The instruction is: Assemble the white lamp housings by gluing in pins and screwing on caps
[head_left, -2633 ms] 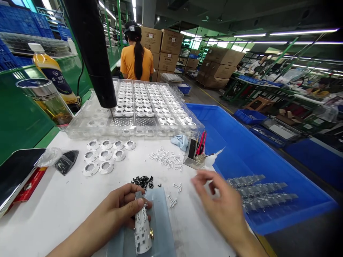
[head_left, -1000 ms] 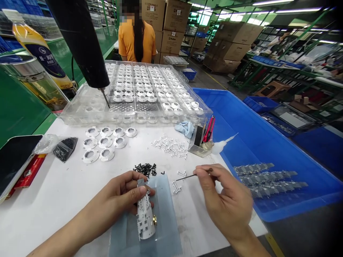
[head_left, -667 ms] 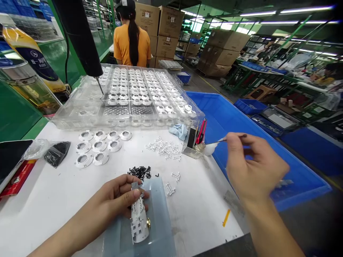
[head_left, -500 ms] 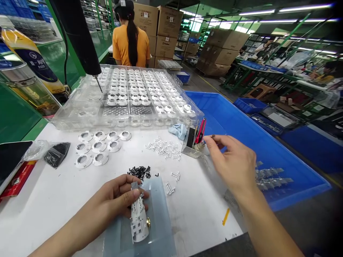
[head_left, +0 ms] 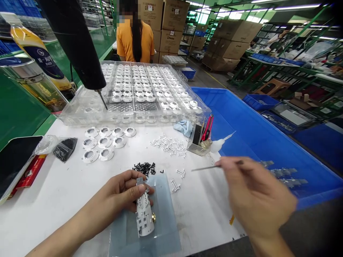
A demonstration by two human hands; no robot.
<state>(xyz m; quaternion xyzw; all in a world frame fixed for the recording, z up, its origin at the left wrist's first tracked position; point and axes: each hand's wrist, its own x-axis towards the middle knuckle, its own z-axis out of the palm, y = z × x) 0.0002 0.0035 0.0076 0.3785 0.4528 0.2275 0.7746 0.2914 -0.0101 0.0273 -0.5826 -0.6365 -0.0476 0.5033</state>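
The left hand (head_left: pixel 127 191) pinches the upper end of the white part (head_left: pixel 145 218) at lower centre, its long axis running nearly up the frame, while the right hand (head_left: pixel 254 196), well apart at lower right, grips a thin tool (head_left: pixel 205 168) pointing left.

Single view, worn on your head, facing forward and down across the white tabletop (head_left: pixel 61 189). Your bare left hand (head_left: pixel 124 189), lower centre-left, and bare right hand (head_left: pixel 258 196), lower right, sit near; clear plastic compartmented tray (head_left: pixel 146 107), upper centre, farther; stacked brown cardboard boxes (head_left: pixel 172 39), top centre, far off.
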